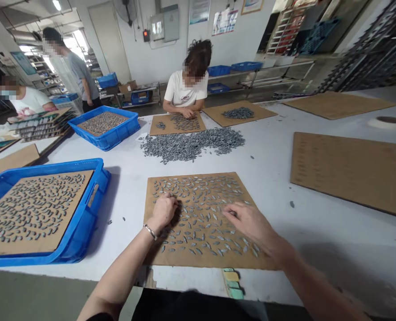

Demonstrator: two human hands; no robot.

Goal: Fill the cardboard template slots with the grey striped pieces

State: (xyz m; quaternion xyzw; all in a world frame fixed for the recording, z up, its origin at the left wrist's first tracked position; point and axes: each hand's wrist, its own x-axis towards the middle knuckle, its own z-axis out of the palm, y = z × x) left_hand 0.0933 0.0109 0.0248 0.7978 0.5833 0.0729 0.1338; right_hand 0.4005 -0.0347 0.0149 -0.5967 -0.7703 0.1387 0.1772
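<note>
A brown board (198,258) lies flat on the white table before me, covered with small grey leaf-shaped pieces (198,216) spaced apart in rough rows. My left hand (165,209), with a silver bracelet at the wrist, rests over the board's left part with its fingers curled together; what they hold, if anything, is hidden. Over the right part is my right hand (242,218), thumb and forefinger brought close above the pieces. Whether something sits between those fingertips is too small to tell. Beyond the board spreads a heap of loose grey pieces (187,145).
Blue trays (100,196) (131,127) with filled boards stand at the left. Across the table a person (186,91) works at another board. Bare brown boards (351,171) and a tape roll (388,121) lie at the right. Green and yellow blocks (232,283) sit at the near edge.
</note>
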